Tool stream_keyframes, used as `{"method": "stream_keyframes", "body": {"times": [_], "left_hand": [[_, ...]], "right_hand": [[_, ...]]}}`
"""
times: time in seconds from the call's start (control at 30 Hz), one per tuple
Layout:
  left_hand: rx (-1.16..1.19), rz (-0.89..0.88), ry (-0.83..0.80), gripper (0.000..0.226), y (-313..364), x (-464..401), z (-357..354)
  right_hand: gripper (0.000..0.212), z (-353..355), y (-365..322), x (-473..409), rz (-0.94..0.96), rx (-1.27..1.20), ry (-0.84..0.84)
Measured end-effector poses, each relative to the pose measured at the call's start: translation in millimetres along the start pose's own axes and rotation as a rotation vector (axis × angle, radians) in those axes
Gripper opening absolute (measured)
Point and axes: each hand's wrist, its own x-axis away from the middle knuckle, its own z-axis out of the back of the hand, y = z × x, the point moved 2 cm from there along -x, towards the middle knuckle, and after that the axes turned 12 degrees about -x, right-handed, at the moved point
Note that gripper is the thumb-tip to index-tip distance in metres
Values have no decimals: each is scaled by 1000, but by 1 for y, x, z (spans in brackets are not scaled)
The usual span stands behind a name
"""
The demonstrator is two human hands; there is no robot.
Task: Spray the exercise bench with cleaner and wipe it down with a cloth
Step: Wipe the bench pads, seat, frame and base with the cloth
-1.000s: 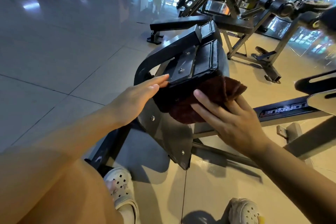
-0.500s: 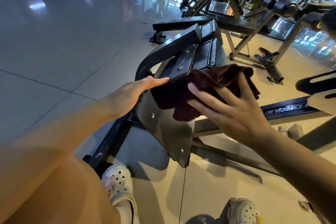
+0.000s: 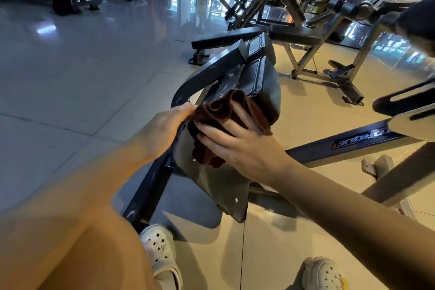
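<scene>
- The dark padded bench (image 3: 263,87) tilts up from the tiled floor (image 3: 70,82), its black frame (image 3: 150,186) running down beside the person's white clog (image 3: 160,249).
- A bunched maroon cloth (image 3: 221,110) lies against the pad's near end, over the bolted back plate (image 3: 219,183).
- The right hand (image 3: 237,141) presses the cloth with spread, nearly straight fingers.
- The left hand (image 3: 169,122) rests on the frame's edge, touching the cloth; its fingertips are hidden, so I cannot tell their grip.
- Other gym machines (image 3: 306,19) stand behind.

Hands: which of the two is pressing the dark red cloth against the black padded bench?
The right hand, fingers spread flat over the dark red cloth; the left hand only rests on the black padded bench edge.
</scene>
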Motion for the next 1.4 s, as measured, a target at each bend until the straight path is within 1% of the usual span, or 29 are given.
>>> {"method": "stream_keyframes", "body": {"times": [0.03,0.07,0.13,0.17,0.23,0.27,0.33,0.4,0.43,0.47,0.5,0.53,0.6,0.67,0.73,0.77,0.83,0.9,1.0,1.07,1.13,1.2,1.23,1.3,1.37,1.4], "left_hand": [[-65,-16,28,40,1,-2,-3],[-170,-36,98,43,2,-2,-6],[-275,-146,295,52,11,-6,-13],[-320,-208,381,57,16,-11,-16],[-403,-290,478,62,26,-26,-24],[-397,-297,500,61,32,-33,-27],[-323,-306,545,57,39,-47,-34],[-183,-297,518,63,46,-59,-43],[-150,-279,496,67,49,-64,-48],[-156,-264,489,68,51,-68,-52],[-197,-256,502,67,53,-71,-57],[-255,-251,521,64,56,-73,-61],[-330,-236,572,59,60,-76,-65],[-332,-201,602,57,62,-76,-67],[-296,-161,646,52,64,-75,-70],[-269,-139,667,52,65,-75,-72],[-219,-103,711,56,65,-76,-75],[-177,-111,761,62,63,-76,-74],[22,-104,749,63,61,-74,-74],[127,-74,756,70,64,-72,-77],[132,-48,781,67,67,-71,-80],[81,-16,781,55,69,-72,-82],[26,6,784,55,67,-73,-82],[-69,27,794,66,65,-74,-82],[-99,36,826,73,65,-75,-83],[-111,39,844,72,67,-76,-83]], "right_hand": [[64,2,4,8,7,-18,20],[58,4,11,17,-15,-56,37],[39,12,22,33,-125,-101,166],[35,15,27,37,-199,-141,257],[38,15,33,41,-332,-310,382],[42,11,33,41,-371,-430,431],[45,2,35,41,-470,-759,522],[43,-11,42,43,-670,-1105,699],[42,-16,47,43,-768,-1229,778],[42,-20,50,41,-829,-1301,821],[42,-23,54,40,-852,-1330,824],[40,-25,61,39,-847,-1346,792],[34,-33,86,35,-848,-1353,685],[31,-42,122,27,-889,-1323,568],[34,-47,148,16,-934,-1301,468],[34,-47,152,14,-939,-1315,463],[36,-44,138,19,-932,-1388,504],[35,-29,104,28,-841,-1418,586],[41,-8,58,39,-737,-1373,674],[43,-5,52,41,-710,-1361,716],[41,-10,62,39,-663,-1368,734],[38,-24,82,32,-675,-1414,705],[35,-33,95,27,-705,-1430,688],[34,-48,124,14,-785,-1429,653],[34,-53,147,5,-856,-1423,601],[34,-52,151,3,-880,-1424,586]]}}
